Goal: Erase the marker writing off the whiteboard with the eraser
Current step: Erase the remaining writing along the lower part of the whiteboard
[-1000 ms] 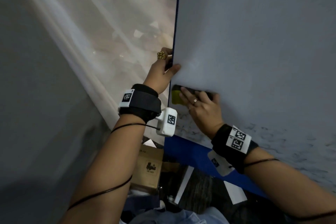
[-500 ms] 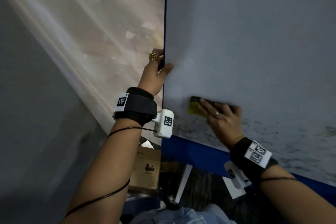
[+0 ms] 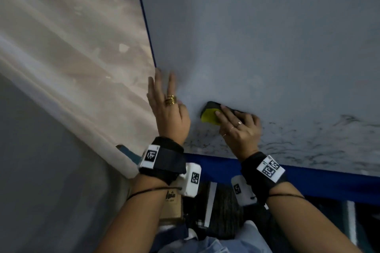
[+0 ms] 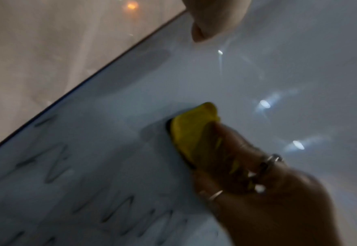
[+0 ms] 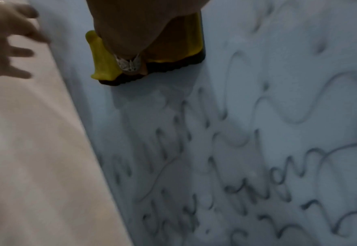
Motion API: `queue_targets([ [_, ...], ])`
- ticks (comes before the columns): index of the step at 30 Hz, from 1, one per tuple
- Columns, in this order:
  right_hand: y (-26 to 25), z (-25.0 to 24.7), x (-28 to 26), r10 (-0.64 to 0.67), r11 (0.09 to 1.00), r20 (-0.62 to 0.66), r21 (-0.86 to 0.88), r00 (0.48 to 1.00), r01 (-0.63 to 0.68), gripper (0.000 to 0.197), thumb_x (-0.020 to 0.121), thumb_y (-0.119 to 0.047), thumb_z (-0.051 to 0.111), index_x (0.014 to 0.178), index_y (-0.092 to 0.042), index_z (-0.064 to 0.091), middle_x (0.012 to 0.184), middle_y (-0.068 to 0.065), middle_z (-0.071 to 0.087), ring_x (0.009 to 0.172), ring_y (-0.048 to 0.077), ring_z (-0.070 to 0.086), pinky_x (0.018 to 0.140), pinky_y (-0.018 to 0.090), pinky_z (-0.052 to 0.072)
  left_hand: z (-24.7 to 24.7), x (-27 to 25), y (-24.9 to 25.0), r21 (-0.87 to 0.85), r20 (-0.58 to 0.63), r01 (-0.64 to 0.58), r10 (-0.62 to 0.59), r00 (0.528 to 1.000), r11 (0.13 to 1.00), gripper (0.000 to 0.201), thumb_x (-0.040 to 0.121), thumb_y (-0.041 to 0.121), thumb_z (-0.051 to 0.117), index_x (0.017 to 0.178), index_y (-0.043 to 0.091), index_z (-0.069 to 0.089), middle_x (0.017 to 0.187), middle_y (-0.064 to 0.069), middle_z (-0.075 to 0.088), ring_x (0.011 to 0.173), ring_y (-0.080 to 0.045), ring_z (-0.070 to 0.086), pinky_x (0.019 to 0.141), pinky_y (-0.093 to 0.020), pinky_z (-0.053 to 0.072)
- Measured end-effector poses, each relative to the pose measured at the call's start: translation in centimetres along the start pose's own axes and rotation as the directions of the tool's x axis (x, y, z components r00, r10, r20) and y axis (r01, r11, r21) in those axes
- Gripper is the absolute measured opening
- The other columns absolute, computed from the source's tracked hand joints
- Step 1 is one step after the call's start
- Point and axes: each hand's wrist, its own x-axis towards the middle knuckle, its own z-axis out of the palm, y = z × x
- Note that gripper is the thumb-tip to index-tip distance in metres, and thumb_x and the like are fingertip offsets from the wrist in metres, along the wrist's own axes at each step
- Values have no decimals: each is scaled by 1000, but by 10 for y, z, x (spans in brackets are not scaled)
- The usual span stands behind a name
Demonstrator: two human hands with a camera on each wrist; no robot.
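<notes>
Pressing one eraser (image 3: 209,116) on whiteboard (image 3: 267,37), right hand (image 3: 239,131) grip holding it, left hand (image 3: 168,113) wide.

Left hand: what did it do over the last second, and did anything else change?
The left hand let go of the whiteboard edge it was gripping; its fingers are now straight, spread near that edge. The right hand slid the eraser a little rightward, away from the edge. Unchanged: the right hand presses the eraser to the board, and marker writing remains along the bottom.

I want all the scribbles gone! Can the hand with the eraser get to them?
Probably yes. The right hand presses the eraser on the whiteboard just above the writing, with nothing between.
</notes>
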Motion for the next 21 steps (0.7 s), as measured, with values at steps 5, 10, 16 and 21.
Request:
queue_targets([
  [5, 60, -47, -21, 439, 895, 32, -107, 898, -433, 67, 79, -30, 63, 141, -25, 36, 126, 9, 46, 87, 29, 61, 61, 36, 54, 13, 11, 40, 14, 178, -306, 299, 937, 952, 72, 68, -8, 42, 136, 17, 49, 150, -8, 28, 141, -30, 21, 114, -58, 15],
  [10, 77, -70, -20, 845, 530, 63, 23, 531, -847, 86, 78, -27, 64, 149, -15, 19, 138, 27, 31, 111, 26, 43, 83, 43, 50, 30, 12, 64, 186, 365, -373, 289, 885, 909, 82, 68, 0, 43, 144, 27, 38, 156, -8, 13, 144, -32, 7, 106, -63, -3],
  [16, -2, -32, 0, 623, 757, 224, 65, 749, -650, 98, 68, -12, 79, 145, -36, 22, 129, 11, 31, 103, 38, 56, 67, 41, 54, 45, 7, 58, 368, 401, -400, 245, 883, 839, 97, 68, 3, 48, 151, 36, 11, 157, -7, -4, 144, -35, -3, 97, -73, -7],
  [21, 4, -31, 0, 637, 736, 259, 76, 726, -673, 65, 77, -34, 57, 137, -32, 34, 122, 7, 35, 92, 32, 62, 56, 37, 55, 55, 8, 45, 384, 400, -418, 260, 879, 823, 110, 67, -2, 50, 147, 44, -9, 153, 0, -34, 140, -25, -29, 96, -74, -11],
])
